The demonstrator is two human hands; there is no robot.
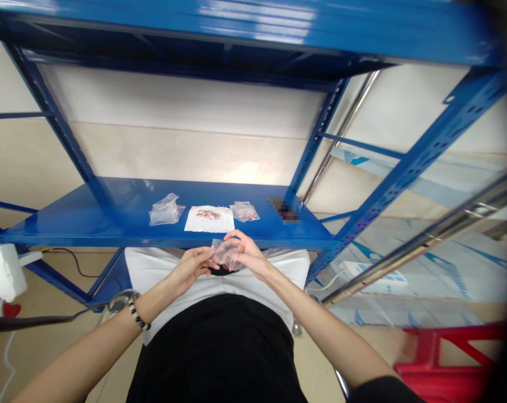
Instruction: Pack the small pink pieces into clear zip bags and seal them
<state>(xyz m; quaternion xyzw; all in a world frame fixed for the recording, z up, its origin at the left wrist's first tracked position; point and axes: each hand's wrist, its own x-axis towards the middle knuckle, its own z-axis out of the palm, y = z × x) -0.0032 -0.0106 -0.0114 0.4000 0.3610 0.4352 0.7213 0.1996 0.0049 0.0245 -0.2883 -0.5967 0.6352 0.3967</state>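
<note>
A small clear plastic bag [227,253] is stretched between my two hands, just in front of the shelf's edge. My left hand [193,265] pinches the bag's left side between thumb and fingers. On the bag's other side, my right hand [247,252] has its fingers closed around the plastic. Whether anything lies inside the bag is too small to tell. Beyond my hands a white cloth [201,224] carries a heap of small pink and reddish pieces [209,214]. To its right lie filled clear bags [245,211] with colourful pieces in them. A stack of clear bags [165,210] rests to its left.
The blue metal shelf [123,224] has an upper tier [253,22] overhead and uprights at both sides. A blurred-out dark object [285,210] lies at its right end. A white power strip [5,271] hangs at left; a red stool [450,364] stands lower right.
</note>
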